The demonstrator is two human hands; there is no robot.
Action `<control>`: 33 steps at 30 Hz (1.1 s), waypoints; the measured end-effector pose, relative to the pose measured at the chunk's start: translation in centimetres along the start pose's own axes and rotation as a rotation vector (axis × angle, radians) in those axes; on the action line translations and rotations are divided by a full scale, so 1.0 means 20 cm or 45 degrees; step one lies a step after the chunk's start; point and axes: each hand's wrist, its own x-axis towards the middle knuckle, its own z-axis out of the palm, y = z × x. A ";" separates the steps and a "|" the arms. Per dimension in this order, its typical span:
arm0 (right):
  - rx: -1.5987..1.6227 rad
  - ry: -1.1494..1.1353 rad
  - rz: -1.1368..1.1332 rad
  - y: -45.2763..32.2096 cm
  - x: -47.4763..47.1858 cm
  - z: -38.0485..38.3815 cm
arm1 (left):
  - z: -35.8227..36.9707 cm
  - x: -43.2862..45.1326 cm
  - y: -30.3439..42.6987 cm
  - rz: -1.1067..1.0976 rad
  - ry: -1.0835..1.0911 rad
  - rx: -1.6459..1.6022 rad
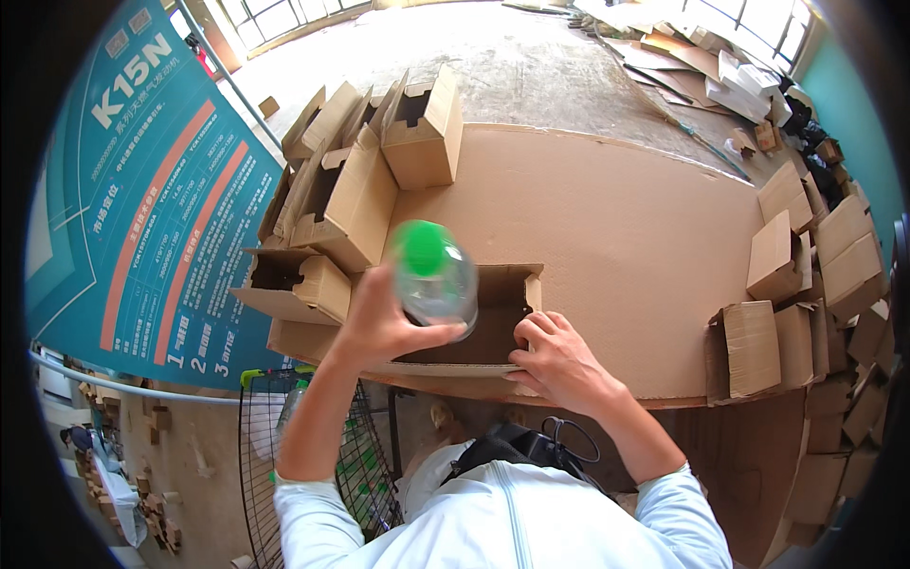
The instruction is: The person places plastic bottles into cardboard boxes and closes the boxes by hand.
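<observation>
A clear plastic bottle with a green cap [435, 281] is in the grip of my left hand [377, 323]. It hangs over the left part of an open cardboard box [498, 313], blurred by motion, and hides part of the box's inside. My right hand [561, 359] holds the near right corner of that box, fingers over its edge by the near flap. The box stands at the near edge of a cardboard-covered table [611, 235].
Several open cardboard boxes [348, 206] stand at the table's left side. More boxes [753, 348] are stacked at the right. Below my left arm is a black wire basket [259, 455] holding green-capped bottles [295, 398]. A teal printed banner [149, 213] rises at the left.
</observation>
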 end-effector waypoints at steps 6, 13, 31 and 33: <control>0.086 0.133 0.039 -0.04 -0.06 0.02 | 0.18 0.17 -0.16 -0.366 -0.896 0.908; 0.071 0.168 -0.016 -0.11 -0.04 0.12 | 0.45 0.22 -0.66 -0.091 -1.190 1.454; 0.106 0.188 0.131 -0.05 0.08 0.09 | -0.36 -0.47 -0.17 0.016 0.552 0.102; 0.116 0.160 0.143 -0.07 0.10 0.07 | -0.47 -0.87 -0.33 -0.266 1.011 -0.208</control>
